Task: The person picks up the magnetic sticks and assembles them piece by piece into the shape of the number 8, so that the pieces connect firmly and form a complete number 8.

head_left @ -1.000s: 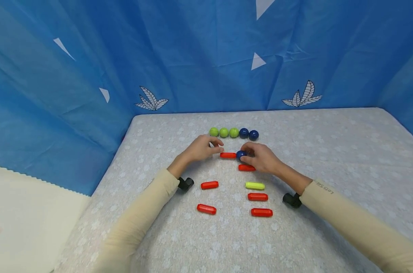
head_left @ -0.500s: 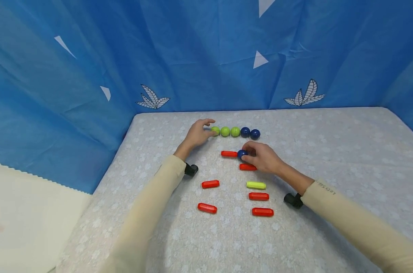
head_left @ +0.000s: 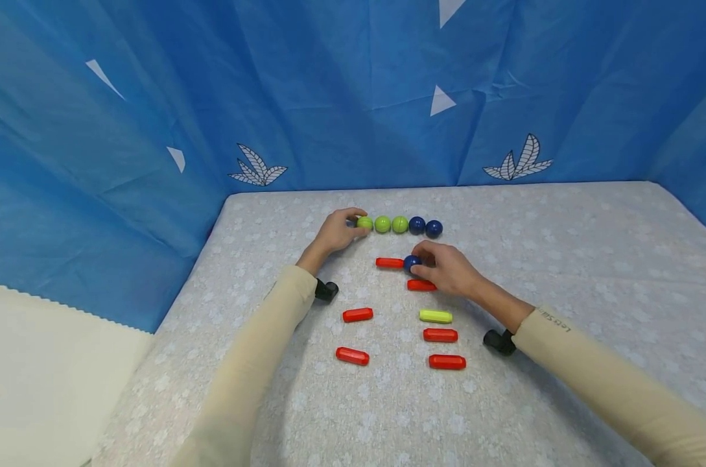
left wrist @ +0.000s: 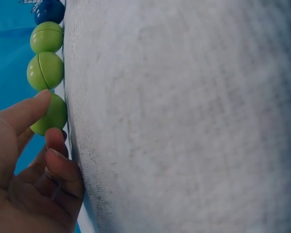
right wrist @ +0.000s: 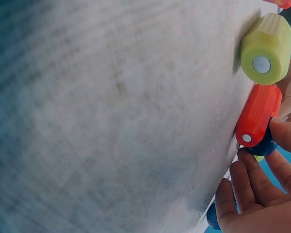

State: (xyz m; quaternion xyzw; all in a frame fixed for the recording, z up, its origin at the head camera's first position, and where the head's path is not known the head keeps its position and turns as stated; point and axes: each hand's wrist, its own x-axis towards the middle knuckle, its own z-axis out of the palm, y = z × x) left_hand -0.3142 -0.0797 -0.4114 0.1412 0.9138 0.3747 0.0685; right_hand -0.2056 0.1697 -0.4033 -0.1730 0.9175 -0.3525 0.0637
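At the left end of a row of balls, my left hand (head_left: 336,232) pinches a green ball (left wrist: 56,116) between thumb and fingers. Two more green balls (head_left: 391,224) and two dark blue balls (head_left: 425,226) continue that row to the right. Nearer the middle, my right hand (head_left: 448,269) pinches another dark blue ball (head_left: 411,263), which sits at the right end of a red rod (head_left: 389,263). A second red rod (right wrist: 258,114), with a metal disc in its end, lies just in front of the right fingers. The right palm faces the wrist camera.
In front of my hands lie a yellow-green rod (head_left: 435,316) and several red rods (head_left: 353,356). The table (head_left: 563,246) wears a pale flowered cloth. A blue curtain (head_left: 341,97) hangs along the back and left. Black cameras (head_left: 500,342) sit at both wrists.
My left hand has moved from near the red rod back to the leftmost green ball, and its fingers have closed around it. My right hand has stayed on the dark blue ball.
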